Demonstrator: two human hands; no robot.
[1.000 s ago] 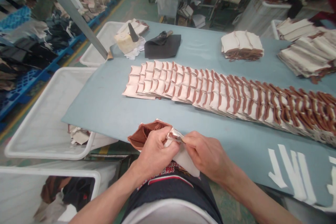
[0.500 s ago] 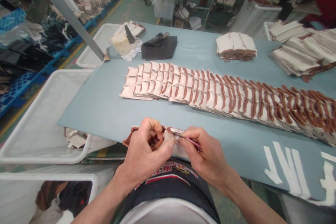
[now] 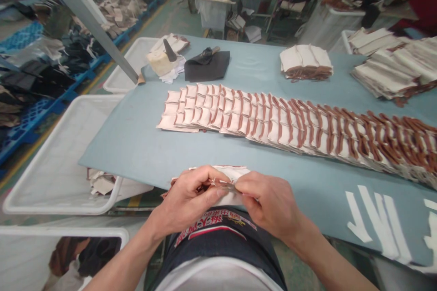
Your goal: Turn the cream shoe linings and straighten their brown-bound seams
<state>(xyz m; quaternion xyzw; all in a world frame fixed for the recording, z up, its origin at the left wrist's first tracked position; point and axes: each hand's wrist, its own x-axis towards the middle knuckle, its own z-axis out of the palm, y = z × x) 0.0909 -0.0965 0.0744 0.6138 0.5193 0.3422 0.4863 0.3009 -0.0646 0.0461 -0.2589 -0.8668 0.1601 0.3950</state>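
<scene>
At the near table edge, my left hand [image 3: 191, 198] is closed on a piece of brown leather with white backing [image 3: 235, 172], its folded part gathered under the fingers. My right hand [image 3: 271, 198] pinches a slim metal-tipped tool [image 3: 229, 187]. The tip meets the piece beside my left thumb; the tool's exact kind is hard to make out, and its handle is hidden in my palm. Beyond both hands, a long row of overlapping white-backed brown pieces [image 3: 235, 113] runs along the blue table [image 3: 136, 145].
White strips [image 3: 385, 223] lie on the right. Further back are a black cloth piece [image 3: 208, 66], a dark cone [image 3: 170, 50] on a pale block, and a stack of white-backed pieces [image 3: 305, 61]. White bins [image 3: 64, 145] stand left, near a slanting metal post [image 3: 92, 22].
My left fingers have closed further over the piece, and its white side now lies spread flatter behind them. The tool has turned flatter, and its pink handle has gone from sight.
</scene>
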